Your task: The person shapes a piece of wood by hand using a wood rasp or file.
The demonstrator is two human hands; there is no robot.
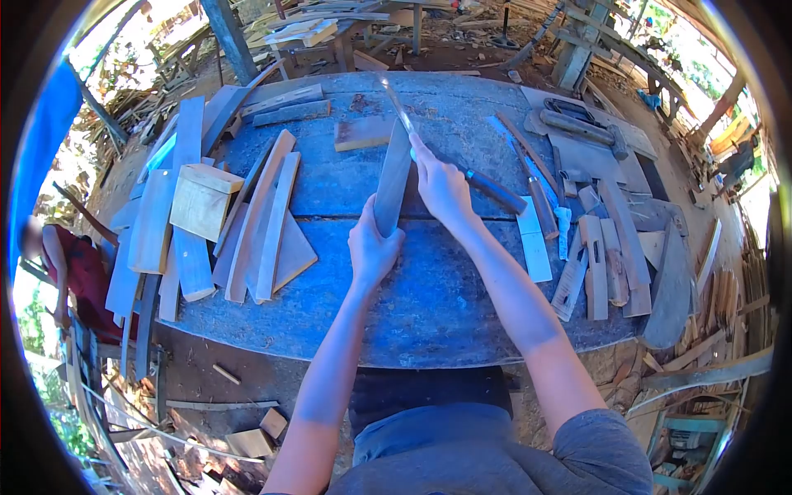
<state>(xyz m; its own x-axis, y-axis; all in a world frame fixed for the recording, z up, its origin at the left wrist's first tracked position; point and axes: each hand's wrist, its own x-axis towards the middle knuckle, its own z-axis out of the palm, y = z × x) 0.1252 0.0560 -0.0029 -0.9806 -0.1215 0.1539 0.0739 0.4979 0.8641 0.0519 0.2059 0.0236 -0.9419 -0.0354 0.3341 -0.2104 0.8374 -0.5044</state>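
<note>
While the left hand [373, 247] closes round the near end of a slat [393, 173], which runs near-to-far on the table [429, 305], the right hand [441, 188] just right of it grips a blade [394, 106] angled far-left over the slat's far end.

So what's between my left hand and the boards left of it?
Bare blue benchtop only, from the boards to the left hand gripping the slat; head view.

Bright daylight, overexposed at the upper left and right edges; strong fisheye distortion, dark vignette corners, bluish cast.
</note>
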